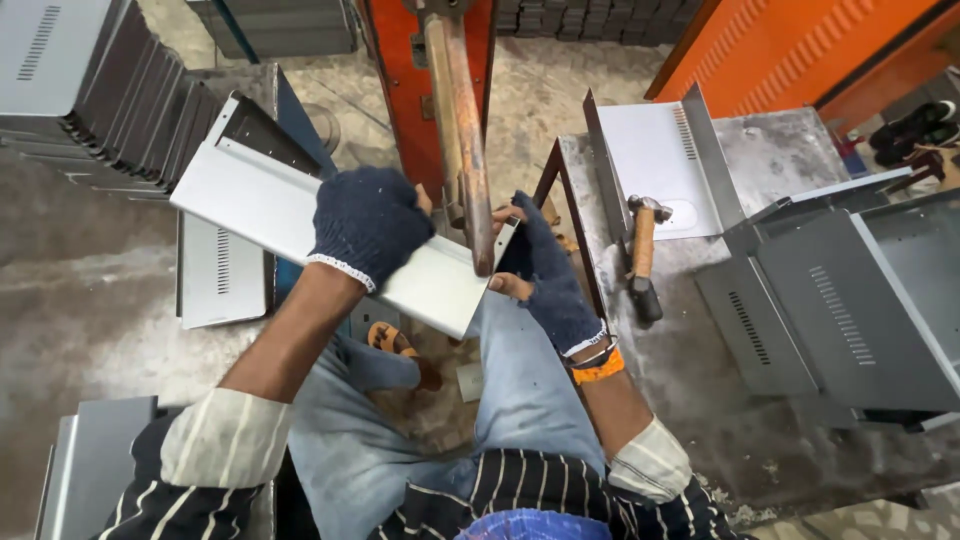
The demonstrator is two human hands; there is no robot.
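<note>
hammer (641, 258) beside welder arm (463, 130), panel (300, 215)

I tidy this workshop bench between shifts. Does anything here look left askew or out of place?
The hammer lies loose on the metal table, its head leaning on a bent metal sheet. Finished grey panels sit piled at uneven angles beside it. The sheet under the left hand and right hand looks undamaged.

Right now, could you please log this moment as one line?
left hand: on sheet-metal panel | right hand: holds panel's end | panel under welder arm | hammer on table
</note>
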